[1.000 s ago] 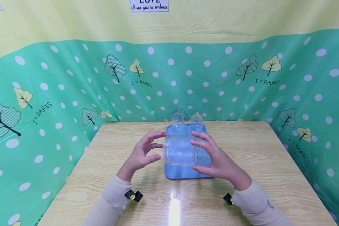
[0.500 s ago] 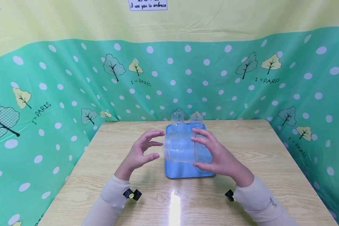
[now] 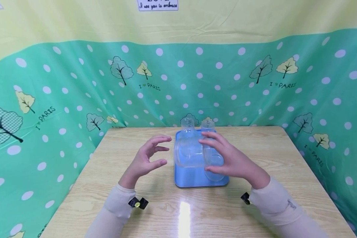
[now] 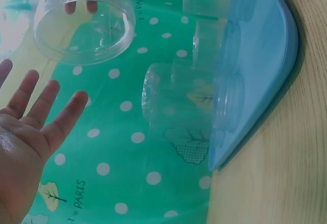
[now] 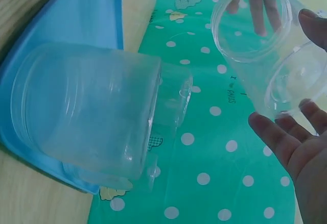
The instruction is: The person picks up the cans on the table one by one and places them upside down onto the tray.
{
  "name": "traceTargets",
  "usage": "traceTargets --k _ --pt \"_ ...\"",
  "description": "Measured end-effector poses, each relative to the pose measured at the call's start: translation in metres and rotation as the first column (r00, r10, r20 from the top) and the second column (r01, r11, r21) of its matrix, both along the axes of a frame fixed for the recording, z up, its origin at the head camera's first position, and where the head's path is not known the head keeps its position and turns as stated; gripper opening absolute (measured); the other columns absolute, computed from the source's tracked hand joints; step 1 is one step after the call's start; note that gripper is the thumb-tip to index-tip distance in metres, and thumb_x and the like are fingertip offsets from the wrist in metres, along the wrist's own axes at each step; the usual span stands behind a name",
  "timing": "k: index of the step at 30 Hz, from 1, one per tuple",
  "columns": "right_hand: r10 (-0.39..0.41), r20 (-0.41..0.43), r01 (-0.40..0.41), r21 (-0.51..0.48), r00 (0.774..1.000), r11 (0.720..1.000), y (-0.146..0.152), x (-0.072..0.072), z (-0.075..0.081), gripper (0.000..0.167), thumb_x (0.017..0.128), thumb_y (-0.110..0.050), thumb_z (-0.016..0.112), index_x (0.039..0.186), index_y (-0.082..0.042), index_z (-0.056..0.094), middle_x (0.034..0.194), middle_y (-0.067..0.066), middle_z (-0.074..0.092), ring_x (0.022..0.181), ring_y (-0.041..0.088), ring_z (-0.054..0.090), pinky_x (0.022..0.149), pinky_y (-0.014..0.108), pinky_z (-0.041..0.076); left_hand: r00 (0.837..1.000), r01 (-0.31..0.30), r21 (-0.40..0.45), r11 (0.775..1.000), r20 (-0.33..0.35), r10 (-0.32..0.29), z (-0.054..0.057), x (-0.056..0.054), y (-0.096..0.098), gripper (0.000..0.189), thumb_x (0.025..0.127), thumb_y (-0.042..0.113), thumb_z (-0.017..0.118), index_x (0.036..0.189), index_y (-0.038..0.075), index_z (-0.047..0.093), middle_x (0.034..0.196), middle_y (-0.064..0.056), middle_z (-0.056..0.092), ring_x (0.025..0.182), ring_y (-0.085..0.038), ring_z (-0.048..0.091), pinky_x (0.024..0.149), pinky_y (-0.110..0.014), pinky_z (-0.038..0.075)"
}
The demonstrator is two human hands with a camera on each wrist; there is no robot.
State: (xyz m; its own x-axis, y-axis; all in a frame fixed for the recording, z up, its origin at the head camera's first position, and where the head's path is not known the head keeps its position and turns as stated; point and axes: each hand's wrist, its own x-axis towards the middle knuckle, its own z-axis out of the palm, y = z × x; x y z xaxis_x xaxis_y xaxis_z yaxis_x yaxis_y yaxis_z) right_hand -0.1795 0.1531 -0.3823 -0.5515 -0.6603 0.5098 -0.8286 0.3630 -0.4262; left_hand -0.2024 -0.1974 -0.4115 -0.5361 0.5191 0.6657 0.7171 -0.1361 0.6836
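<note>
My right hand (image 3: 230, 160) grips a clear plastic jar (image 3: 190, 153) around its base end. The jar lies sideways in the air above a blue tray (image 3: 190, 180), its open mouth facing left. My left hand (image 3: 147, 157) is held just left of that mouth, fingers spread and curved, apart from the jar. In the left wrist view, a gap shows between those fingers and the jar's rim (image 4: 84, 53). Another wide clear jar (image 5: 92, 101) stands on the tray below my right hand. Two narrower clear containers (image 3: 187, 125) stand at the tray's back.
The tray rests on a wood-grain table (image 3: 131, 211). A green and yellow printed curtain (image 3: 178, 82) hangs behind the table and along both sides. Small black devices (image 3: 138, 203) are strapped to both wrists.
The held jar has risen slightly and tilted a little, with my right hand still gripping it. My left hand has drifted slightly left, widening its gap from the jar's mouth.
</note>
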Motion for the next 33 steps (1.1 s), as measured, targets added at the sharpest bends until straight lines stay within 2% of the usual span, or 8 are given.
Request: traceTargets --k 3,6,9,14,16,22,29,33 --pt "0.008 0.016 -0.008 0.027 1.000 1.000 -0.002 -0.003 0.004 0.088 0.081 -0.026 0.090 0.154 -0.021 0.043 0.164 0.007 0.031 0.149 0.026 0.034 0.106 0.043 0.052 1.000 -0.026 -0.004 1.000 -0.008 0.026 0.001 0.000 -0.002 0.061 0.086 -0.009 0.075 0.140 -0.011 0.048 0.143 -0.031 0.049 0.137 -0.036 0.049 0.096 -0.060 0.054" --pt "0.003 0.035 -0.005 0.064 0.999 0.998 -0.004 -0.006 0.006 0.087 0.081 -0.028 0.090 0.154 -0.022 0.044 0.164 0.001 0.030 0.150 0.024 0.033 0.107 0.043 0.051 0.995 -0.095 -0.023 0.995 0.007 0.096 0.003 0.001 -0.004 0.058 0.085 -0.015 0.073 0.139 -0.008 0.052 0.141 -0.028 0.053 0.134 -0.033 0.053 0.096 -0.056 0.056" --pt "0.003 0.037 -0.007 0.092 0.999 0.996 -0.006 -0.009 0.008 0.087 0.080 -0.029 0.090 0.154 -0.024 0.044 0.164 -0.001 0.030 0.150 0.022 0.033 0.107 0.043 0.051 0.982 -0.181 -0.061 0.982 0.052 0.184 0.005 0.003 -0.004 0.056 0.085 -0.019 0.070 0.137 -0.004 0.056 0.139 -0.026 0.056 0.131 -0.027 0.056 0.095 -0.056 0.056" --pt "0.021 0.010 -0.022 0.109 1.000 0.994 -0.011 -0.013 0.016 0.088 0.079 -0.030 0.091 0.153 -0.024 0.045 0.161 0.004 0.034 0.147 0.025 0.036 0.106 0.045 0.051 0.956 -0.259 -0.108 0.960 0.111 0.271 0.008 0.005 -0.004 0.051 0.086 -0.020 0.068 0.134 -0.007 0.057 0.137 -0.027 0.057 0.128 -0.033 0.057 0.094 -0.060 0.055" --pt "0.025 0.014 -0.027 0.114 1.000 0.993 -0.012 -0.014 0.020 0.088 0.079 -0.029 0.091 0.153 -0.024 0.045 0.161 0.004 0.034 0.147 0.026 0.037 0.107 0.046 0.051 0.953 -0.258 -0.110 0.960 0.134 0.271 0.007 0.004 -0.004 0.051 0.087 -0.019 0.067 0.135 -0.007 0.056 0.138 -0.025 0.057 0.128 -0.037 0.056 0.094 -0.058 0.056" --pt "0.003 0.050 -0.011 0.179 0.999 0.984 -0.013 -0.018 0.027 0.086 0.079 -0.031 0.090 0.152 -0.029 0.044 0.161 0.002 0.034 0.147 0.023 0.036 0.108 0.046 0.050 0.955 -0.207 -0.087 0.974 0.200 0.221 0.007 0.002 -0.007 0.048 0.093 -0.014 0.064 0.138 -0.001 0.056 0.140 -0.023 0.056 0.130 -0.027 0.057 0.097 -0.045 0.058" --pt "-0.011 0.060 -0.006 0.277 0.998 0.961 -0.022 -0.029 0.035 0.088 0.077 -0.031 0.091 0.152 -0.032 0.044 0.158 0.001 0.037 0.142 0.022 0.040 0.107 0.043 0.051 0.969 -0.150 -0.051 0.987 0.189 0.157 0.006 0.000 -0.010 0.048 0.093 -0.011 0.065 0.139 -0.001 0.055 0.141 -0.028 0.053 0.132 -0.026 0.056 0.097 -0.045 0.058" --pt "-0.012 0.083 -0.016 0.330 0.997 0.944 -0.028 -0.033 0.042 0.088 0.077 -0.032 0.091 0.152 -0.033 0.045 0.156 0.000 0.039 0.141 0.022 0.042 0.105 0.043 0.052 0.973 -0.137 -0.045 0.990 0.181 0.143 0.006 0.001 -0.010 0.048 0.093 -0.011 0.065 0.139 -0.001 0.055 0.142 -0.025 0.053 0.132 -0.028 0.056 0.097 -0.046 0.058"
